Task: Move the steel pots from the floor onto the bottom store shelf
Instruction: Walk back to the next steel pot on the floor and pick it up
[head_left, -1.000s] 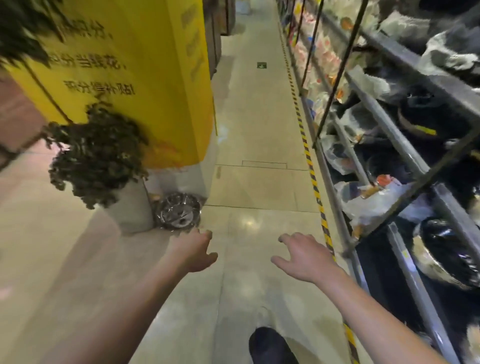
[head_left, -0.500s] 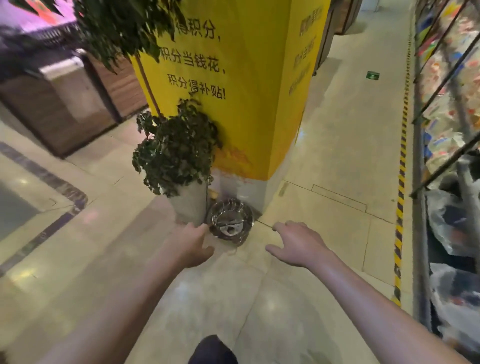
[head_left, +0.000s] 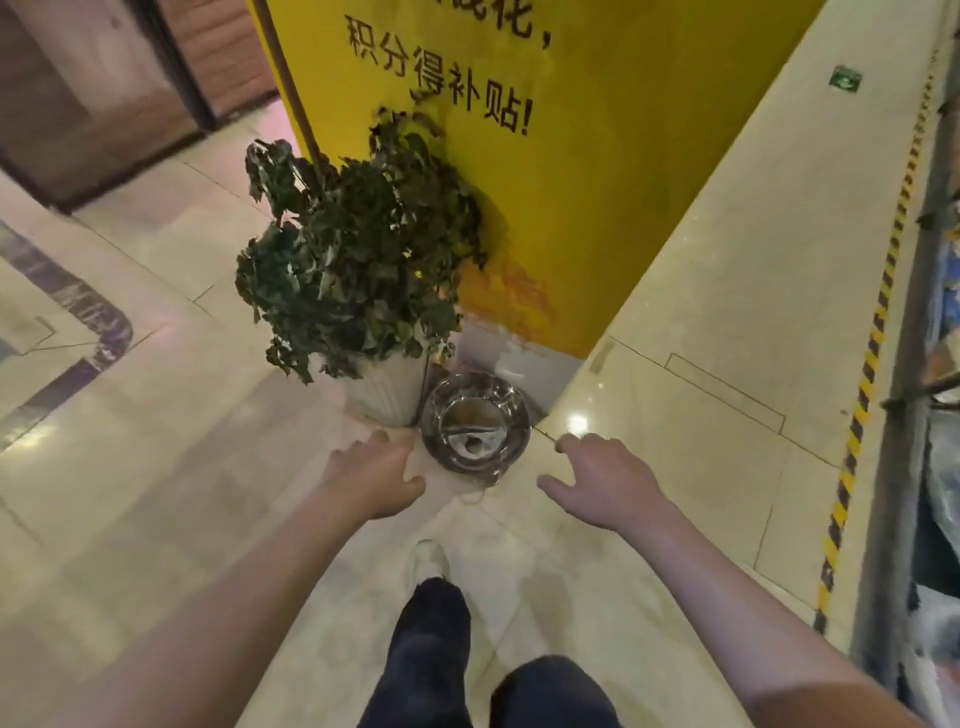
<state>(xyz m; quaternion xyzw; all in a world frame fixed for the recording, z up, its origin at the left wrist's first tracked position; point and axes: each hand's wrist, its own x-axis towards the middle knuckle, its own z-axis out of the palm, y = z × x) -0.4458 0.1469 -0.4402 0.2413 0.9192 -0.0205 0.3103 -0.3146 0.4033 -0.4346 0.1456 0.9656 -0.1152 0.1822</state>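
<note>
Reach step: left hand (head_left: 371, 475) and right hand (head_left: 605, 486), both spread and empty, flank the steel pot (head_left: 474, 427) beside the planter (head_left: 387, 387); next, probably clamp its sides.

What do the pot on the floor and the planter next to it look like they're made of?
Pot: polished steel by the look, with mirror-like reflections and bright glints across its top. Planter: white, matte, vertically ribbed wall; could be ceramic or plastic, the picture does not settle which.

Both hands (head_left: 371, 475) (head_left: 605, 480) outstretched, empty, spread.
</note>
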